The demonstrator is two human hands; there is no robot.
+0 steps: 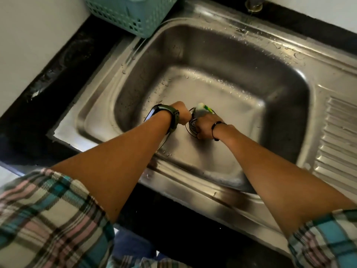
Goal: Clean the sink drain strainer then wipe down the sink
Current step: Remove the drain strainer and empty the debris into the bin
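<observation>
Stainless sink [241, 55] holds both hands low near its front: left hand [181, 113] grips the strainer [193, 125], right hand [207, 125] clamps a soapy sponge [201, 110]. Scrubbing into the slots while bracing firmly should work best.

White wall [29, 35], black counter [58, 74], teal basket [131, 12] behind.

Home kitchen: steel sink [289, 60], dark counter [63, 60].

Rolled plaid sleeves [48, 215], dark wristwatch [164, 115], thin black bracelet [215, 130]
</observation>
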